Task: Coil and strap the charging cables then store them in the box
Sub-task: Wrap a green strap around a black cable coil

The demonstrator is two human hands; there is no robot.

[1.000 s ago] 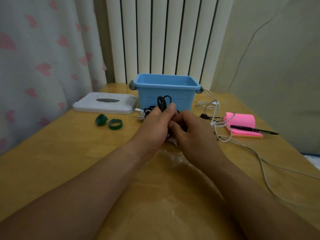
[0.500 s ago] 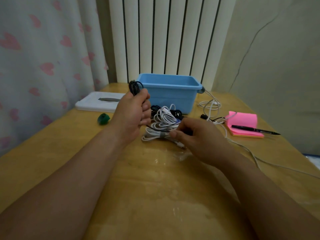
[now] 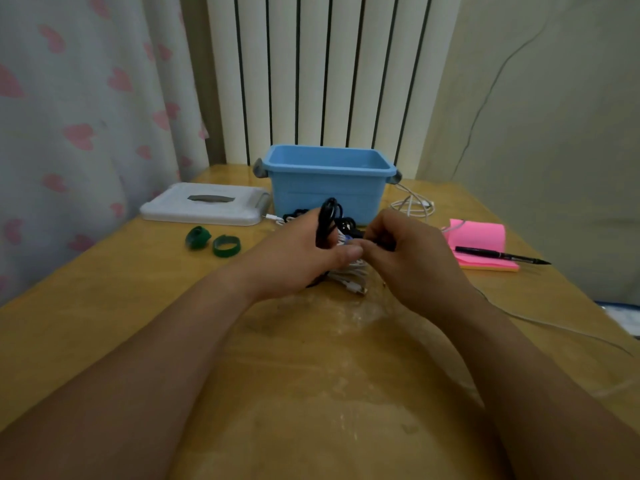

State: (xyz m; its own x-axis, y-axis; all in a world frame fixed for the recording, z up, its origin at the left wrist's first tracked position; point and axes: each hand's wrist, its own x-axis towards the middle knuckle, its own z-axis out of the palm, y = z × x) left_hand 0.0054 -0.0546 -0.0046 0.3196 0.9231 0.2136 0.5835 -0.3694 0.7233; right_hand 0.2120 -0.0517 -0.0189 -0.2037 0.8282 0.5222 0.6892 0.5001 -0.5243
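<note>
At the centre of the wooden surface (image 3: 311,375), just in front of the blue box (image 3: 329,192), the two hands meet over a heap of cables. Left hand (image 3: 294,252): fingers and thumb curled round a black charging cable (image 3: 327,220), whose gathered loops stand upright above the fist. Right hand (image 3: 412,252): fingers curled, pinching a dark stretch of the same cable close to the left thumb; the exact grip is partly hidden by the knuckles. Beneath both hands lie coiled white charging cables (image 3: 349,275), resting on the surface, one plug end pointing toward the viewer. Box: open-topped, upright, near the far edge, grey handle lugs at both ends; its floor is hidden from this angle. Left of the box lies its white lid (image 3: 204,204), flat. Two green straps (image 3: 198,237) (image 3: 226,245) lie side by side near the lid, apart from the hands. Right of the box, a loose white cable (image 3: 412,204) lies in open loops, and another white lead (image 3: 554,327) trails along the right side of the surface. A black pen (image 3: 498,255) rests across a pink sticky-note pad (image 3: 481,237). Behind stand a white ribbed radiator (image 3: 329,74) and a heart-printed curtain (image 3: 86,109).
</note>
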